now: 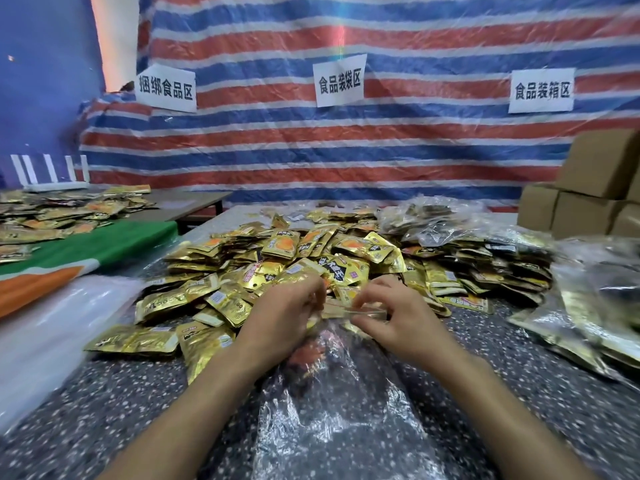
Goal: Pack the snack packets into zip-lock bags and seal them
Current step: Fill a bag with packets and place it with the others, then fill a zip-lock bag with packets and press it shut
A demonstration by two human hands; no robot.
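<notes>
A clear zip-lock bag [332,403] lies on the speckled table [131,403] in front of me, with dark and gold snack packets showing through the plastic. Both hands are at its far end. My left hand [284,310] pinches the left part of the zip strip. My right hand [391,315] pinches the right part of the same strip between thumb and fingers. Just beyond the hands spreads a big heap of loose gold snack packets [311,258].
Filled clear bags [588,317] lie stacked at the right, with more at the back [429,216]. Cardboard boxes [595,188] stand at the far right. A stack of flat clear plastic [52,323] lies at the left, beside a green and orange cloth [86,254]. Another packet pile [59,213] covers the left table.
</notes>
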